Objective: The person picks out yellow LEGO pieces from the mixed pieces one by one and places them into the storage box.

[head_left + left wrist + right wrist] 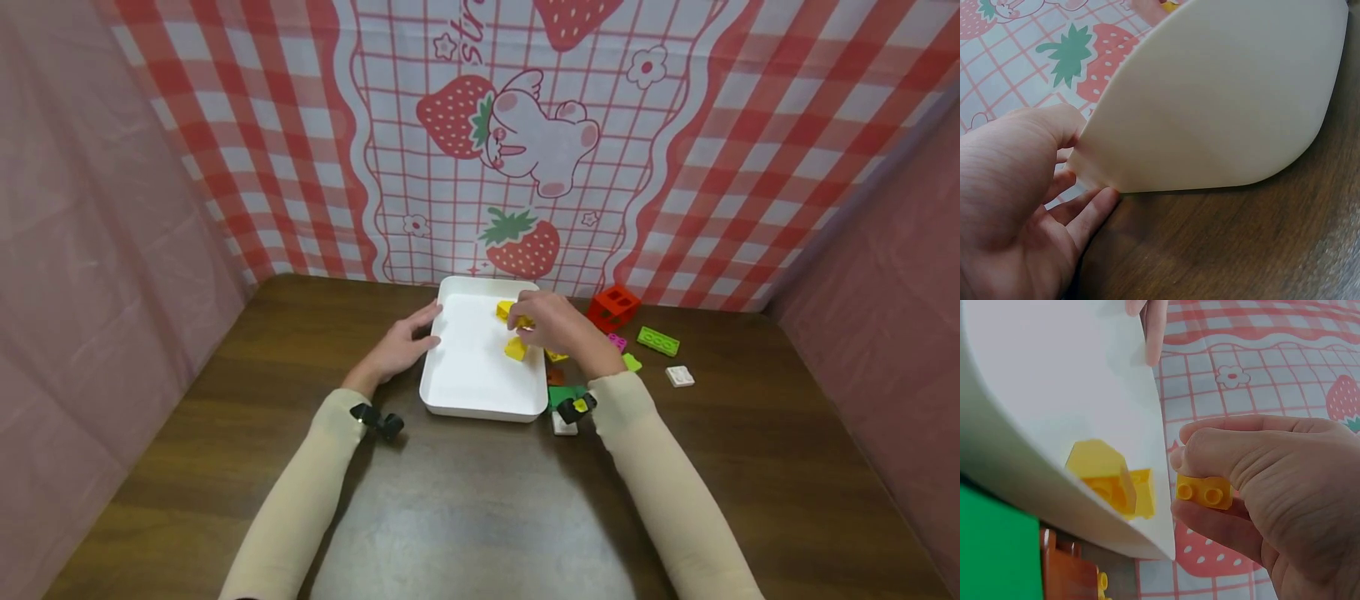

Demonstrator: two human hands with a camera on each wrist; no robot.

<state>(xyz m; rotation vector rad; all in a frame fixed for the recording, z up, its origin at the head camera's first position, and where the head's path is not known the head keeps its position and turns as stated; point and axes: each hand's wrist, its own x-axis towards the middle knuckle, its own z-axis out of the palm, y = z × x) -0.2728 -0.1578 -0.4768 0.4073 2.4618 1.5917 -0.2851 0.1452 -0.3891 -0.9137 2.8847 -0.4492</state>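
A white tray [472, 375] lies on the table, with yellow bricks [515, 348] in its right part. Against the tray's left side rests my left hand [397, 346]; its fingertips touch the wall in the left wrist view. Over the right part of the tray, my right hand [555, 323] pinches a yellow brick [1207, 491] with studs between thumb and fingers. Two yellow pieces, a larger slanted one [1099, 469] and a smaller one [1143, 492], sit inside the tray in the right wrist view.
Right of the tray lie a red open-framed block [613, 308], a lime plate [658, 341], white pieces [680, 377], a magenta piece [617, 342], a green piece [562, 395] and a brown brick [1067, 575]. A checked strawberry cloth [465, 225] hangs behind the table.
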